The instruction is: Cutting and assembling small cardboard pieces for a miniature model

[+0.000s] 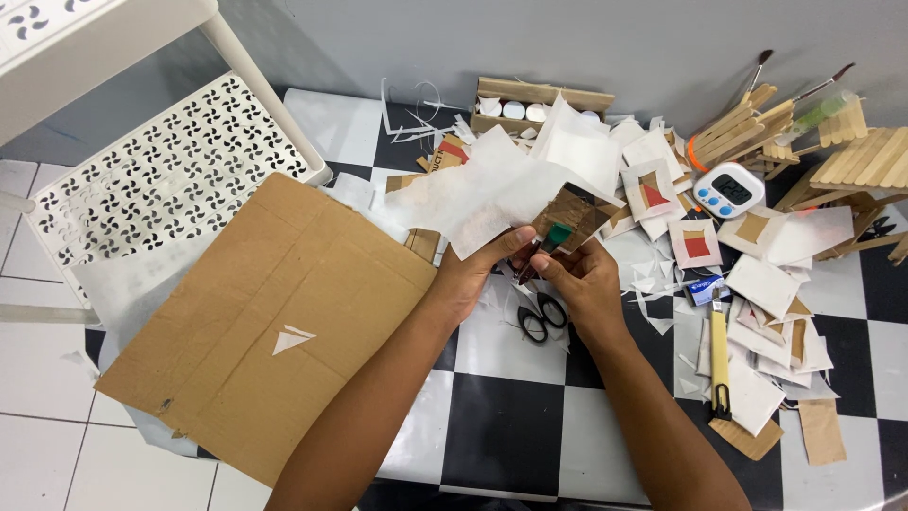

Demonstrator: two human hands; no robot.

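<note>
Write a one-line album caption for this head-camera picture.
Both hands, left and right, hold a brown card piece with white paper above black scissors.

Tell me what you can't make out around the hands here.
Head view only:
- Scissors: blades hidden behind the right hand.
- Brown piece with green patch: lower part covered by fingertips of both hands; left hand.
- Timer: display too small to read.
- Stick structure: cut off by the right edge.

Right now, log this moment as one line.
left hand: holds white paper sheet | right hand: pinches brown card piece with green patch | scissors: on checkered floor below hands | cardboard sheet: left
</note>
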